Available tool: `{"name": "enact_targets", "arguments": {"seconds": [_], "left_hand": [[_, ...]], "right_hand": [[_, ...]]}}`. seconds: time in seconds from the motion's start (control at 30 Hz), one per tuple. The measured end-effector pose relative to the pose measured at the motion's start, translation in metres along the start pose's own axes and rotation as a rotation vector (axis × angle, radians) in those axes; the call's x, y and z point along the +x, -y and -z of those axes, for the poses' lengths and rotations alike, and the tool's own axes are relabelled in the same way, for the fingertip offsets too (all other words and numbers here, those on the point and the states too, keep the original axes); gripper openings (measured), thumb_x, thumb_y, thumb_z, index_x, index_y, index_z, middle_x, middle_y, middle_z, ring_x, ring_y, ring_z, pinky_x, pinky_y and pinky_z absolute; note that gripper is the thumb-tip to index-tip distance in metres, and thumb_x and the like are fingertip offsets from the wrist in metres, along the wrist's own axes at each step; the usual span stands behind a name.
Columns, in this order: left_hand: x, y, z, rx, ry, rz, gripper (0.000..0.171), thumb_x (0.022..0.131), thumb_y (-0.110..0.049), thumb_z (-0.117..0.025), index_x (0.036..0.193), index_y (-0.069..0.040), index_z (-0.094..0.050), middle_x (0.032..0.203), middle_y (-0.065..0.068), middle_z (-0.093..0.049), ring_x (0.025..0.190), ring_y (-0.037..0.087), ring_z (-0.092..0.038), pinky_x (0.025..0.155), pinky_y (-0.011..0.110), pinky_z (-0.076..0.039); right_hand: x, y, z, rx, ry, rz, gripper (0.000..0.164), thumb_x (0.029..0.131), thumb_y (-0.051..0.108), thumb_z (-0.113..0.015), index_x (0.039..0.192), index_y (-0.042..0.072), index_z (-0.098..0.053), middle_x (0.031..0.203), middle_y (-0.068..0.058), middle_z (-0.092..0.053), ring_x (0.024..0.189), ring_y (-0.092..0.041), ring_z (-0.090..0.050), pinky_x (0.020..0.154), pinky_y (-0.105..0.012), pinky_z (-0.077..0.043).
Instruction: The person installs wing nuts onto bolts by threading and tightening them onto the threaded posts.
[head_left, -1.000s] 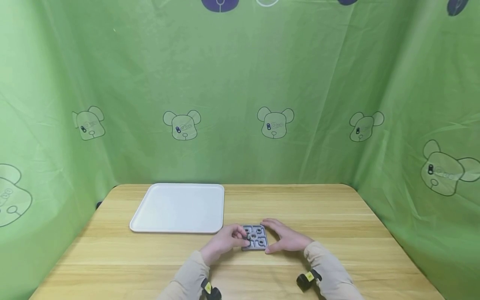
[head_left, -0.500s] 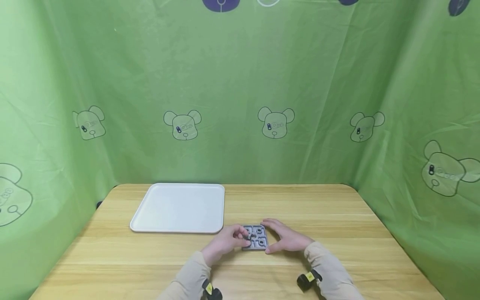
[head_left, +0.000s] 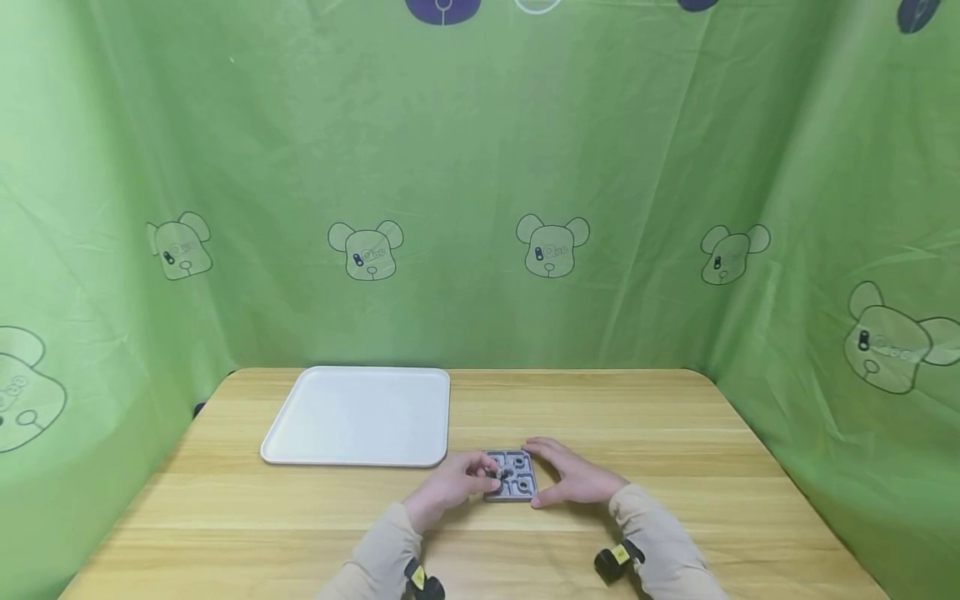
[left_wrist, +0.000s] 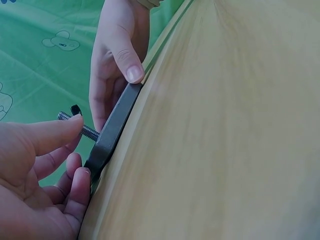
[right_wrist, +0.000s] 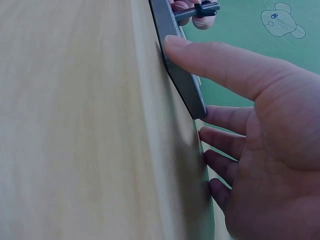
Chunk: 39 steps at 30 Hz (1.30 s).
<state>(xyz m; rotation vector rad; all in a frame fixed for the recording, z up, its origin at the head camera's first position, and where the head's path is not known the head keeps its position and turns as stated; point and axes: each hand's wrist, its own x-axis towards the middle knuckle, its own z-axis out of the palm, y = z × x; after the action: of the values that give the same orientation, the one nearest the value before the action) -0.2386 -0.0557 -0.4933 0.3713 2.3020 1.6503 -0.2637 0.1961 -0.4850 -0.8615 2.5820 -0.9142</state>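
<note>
A square grey metal plate (head_left: 523, 490) with recesses and round holes lies flat on the table. From its middle rises a threaded bolt (left_wrist: 90, 132), and a small black nut (right_wrist: 202, 9) sits partway along the threads. My left hand (head_left: 453, 482) pinches the nut with thumb and forefinger, while its other fingers curl by the plate's left edge. My right hand (head_left: 576, 478) holds the plate from the right, the thumb on the near corner and the forefinger at the far one. Fingers partly hide the nut in the head view.
A white tray (head_left: 356, 417) lies on the wooden table (head_left: 637, 417), back left of the plate. A green curtain (head_left: 450, 317) with bear prints surrounds the table's back and sides. Each sleeve carries a black strapped camera (head_left: 611, 563).
The left finger and thumb have shifted slightly around the nut, which shows at a different angle. The plate and the right hand stay put.
</note>
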Motion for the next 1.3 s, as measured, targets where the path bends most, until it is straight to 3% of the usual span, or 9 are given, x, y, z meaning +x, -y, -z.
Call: {"name": "enact_targets", "arguments": {"seconds": [0.47,0.87,1.3], "left_hand": [[-0.0004,0.0006,-0.0007,0.043,0.020,0.013,0.019,0.087,-0.016,-0.068,0.105,-0.012,-0.069,0.081,-0.001,-0.053,0.067,0.012,-0.046,0.059,0.023,-0.038],[-0.0027,-0.0003,0.0026,-0.027,0.029,0.014,0.025,0.088,-0.012,-0.064,0.112,-0.006,-0.064,0.086,0.000,-0.054,0.071,0.013,-0.048,0.060,0.022,-0.041],[-0.0021,-0.0004,0.0062,-0.030,0.017,-0.005,0.023,0.080,-0.011,-0.073,0.097,-0.002,-0.061,0.086,0.001,-0.058,0.081,0.014,-0.052,0.075,0.026,-0.041]], "right_hand": [[-0.0012,0.0013,0.0002,0.010,0.002,0.001,0.095,0.075,0.039,-0.078,0.148,-0.001,-0.032,0.156,-0.028,-0.024,0.141,-0.051,-0.024,0.110,-0.070,-0.019],[-0.0001,-0.0009,-0.0011,0.008,0.001,-0.002,0.095,0.075,0.039,-0.079,0.148,0.000,-0.032,0.156,-0.027,-0.025,0.142,-0.050,-0.025,0.111,-0.069,-0.019],[-0.0001,-0.0028,-0.0010,0.015,0.003,0.004,0.095,0.075,0.039,-0.079,0.148,0.000,-0.032,0.155,-0.027,-0.025,0.142,-0.050,-0.025,0.111,-0.069,-0.019]]}}
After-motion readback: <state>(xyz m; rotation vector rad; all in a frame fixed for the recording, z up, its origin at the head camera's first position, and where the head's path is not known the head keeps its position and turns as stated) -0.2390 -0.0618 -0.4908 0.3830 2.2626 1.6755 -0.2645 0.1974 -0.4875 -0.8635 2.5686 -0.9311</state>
